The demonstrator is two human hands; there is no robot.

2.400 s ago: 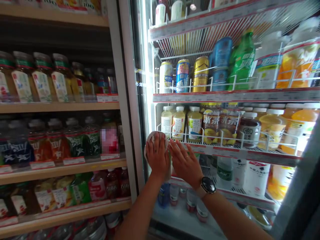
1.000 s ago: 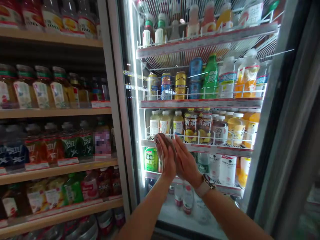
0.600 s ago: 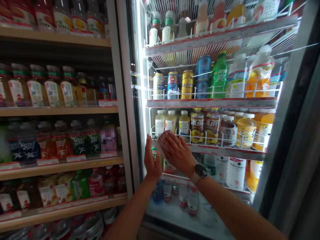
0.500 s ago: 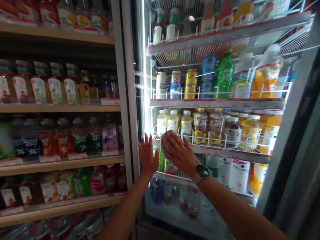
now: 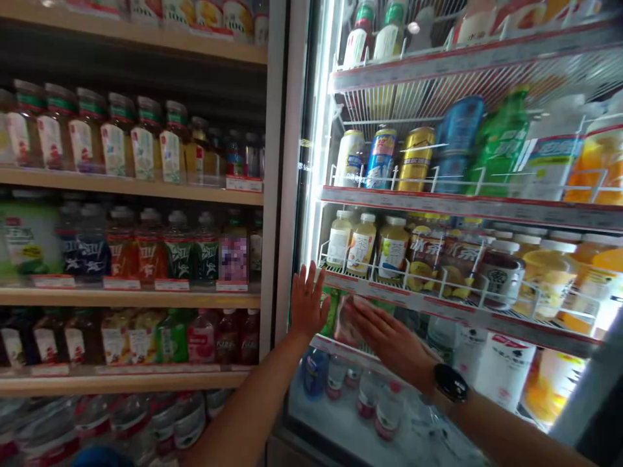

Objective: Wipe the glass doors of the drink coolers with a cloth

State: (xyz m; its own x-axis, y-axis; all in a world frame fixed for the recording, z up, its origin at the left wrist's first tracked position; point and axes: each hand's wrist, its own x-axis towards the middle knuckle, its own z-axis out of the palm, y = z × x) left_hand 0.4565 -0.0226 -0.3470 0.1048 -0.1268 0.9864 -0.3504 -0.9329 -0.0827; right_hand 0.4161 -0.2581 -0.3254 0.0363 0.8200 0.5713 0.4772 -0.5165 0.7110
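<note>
Now the left hand (image 5: pixel 307 301) had let go and lay open on the glass (image 5: pixel 304 214), while the flat right hand (image 5: pixel 392 345) pressed the cloth (image 5: pixel 348 321).

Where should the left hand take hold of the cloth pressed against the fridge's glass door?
Probably pinch the cloth by its exposed edge, left of the right hand, coming from the left. The left hand is open beside it on the glass door, and the rest lies flat under the right palm.
</note>
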